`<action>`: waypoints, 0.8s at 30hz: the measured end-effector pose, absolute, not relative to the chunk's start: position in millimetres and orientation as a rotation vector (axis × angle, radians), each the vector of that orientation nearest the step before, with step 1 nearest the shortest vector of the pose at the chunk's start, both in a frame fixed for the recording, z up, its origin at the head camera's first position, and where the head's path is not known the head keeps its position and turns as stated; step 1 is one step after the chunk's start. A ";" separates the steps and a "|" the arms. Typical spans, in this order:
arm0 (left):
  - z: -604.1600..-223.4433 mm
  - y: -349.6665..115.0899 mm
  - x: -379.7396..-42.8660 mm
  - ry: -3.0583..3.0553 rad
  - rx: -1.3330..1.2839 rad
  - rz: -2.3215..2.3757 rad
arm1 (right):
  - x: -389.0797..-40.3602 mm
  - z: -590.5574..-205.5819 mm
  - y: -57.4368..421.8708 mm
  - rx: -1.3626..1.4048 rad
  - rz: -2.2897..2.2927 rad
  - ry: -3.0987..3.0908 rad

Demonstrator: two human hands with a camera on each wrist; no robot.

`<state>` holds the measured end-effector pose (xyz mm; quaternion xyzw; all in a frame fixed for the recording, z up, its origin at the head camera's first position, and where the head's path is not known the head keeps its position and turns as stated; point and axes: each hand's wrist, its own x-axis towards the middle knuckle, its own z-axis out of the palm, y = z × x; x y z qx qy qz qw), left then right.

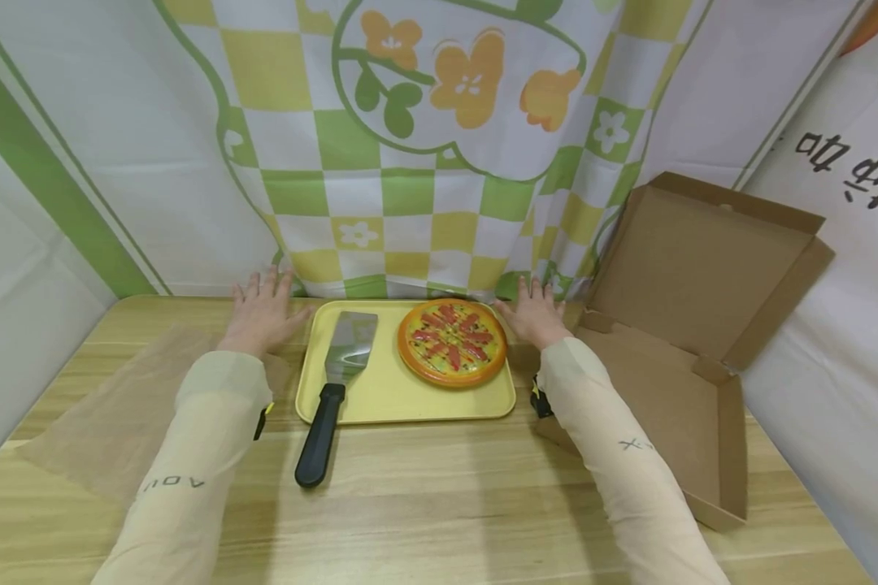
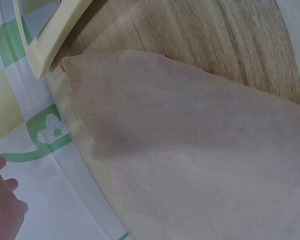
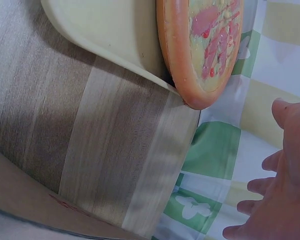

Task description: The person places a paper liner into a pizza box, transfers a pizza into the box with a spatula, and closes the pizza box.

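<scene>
The grip is released in the left hand (image 1: 261,315) and right hand (image 1: 534,317), which flank a yellow tray (image 1: 388,400) bearing a spatula (image 1: 332,394) at left, a pizza (image 1: 452,342) at right.

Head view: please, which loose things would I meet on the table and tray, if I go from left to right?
Brown sheet, spatula, pizza, open cardboard box.

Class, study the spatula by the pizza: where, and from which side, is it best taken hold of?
Probably by the spatula's black handle, from the near side, gripping around it. That long, slim part reaches past the near rim of the yellow tray, while the broad, flat blade lies over the tray.
</scene>
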<state>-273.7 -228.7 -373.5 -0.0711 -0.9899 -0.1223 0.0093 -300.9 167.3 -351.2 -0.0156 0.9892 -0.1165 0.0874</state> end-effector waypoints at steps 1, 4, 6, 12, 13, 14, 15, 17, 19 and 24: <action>-373.3 -228.7 -273.6 -3.093 -0.228 -0.388 | -300.8 -351.1 167.2 -0.048 -0.338 2.943; -372.4 -228.5 -272.7 -3.097 -0.260 -0.405 | -299.6 -350.5 166.1 -0.051 -0.326 2.933; -371.9 -228.3 -272.3 -3.103 -0.286 -0.413 | -298.6 -349.9 164.8 -0.055 -0.315 2.927; -372.4 -227.5 -273.3 -3.119 -0.383 -0.419 | -294.8 -346.3 159.1 -0.107 -0.284 2.922; -372.5 -227.0 -273.7 -3.121 -0.397 -0.420 | -294.2 -345.7 157.8 -0.117 -0.279 2.924; -372.5 -226.4 -274.0 -3.126 -0.408 -0.423 | -293.7 -345.3 156.4 -0.129 -0.274 2.924; -372.4 -225.5 -274.2 -3.131 -0.420 -0.420 | -293.1 -345.2 155.1 -0.140 -0.264 2.922; -371.4 -223.0 -274.4 -3.138 -0.435 -0.429 | -291.9 -344.7 152.2 -0.159 -0.253 2.917; -369.8 -219.9 -274.2 -3.142 -0.452 -0.429 | -290.7 -344.5 149.5 -0.177 -0.243 2.905; -367.3 -214.9 -273.3 -3.140 -0.484 -0.398 | -288.1 -345.3 142.9 -0.221 -0.223 2.886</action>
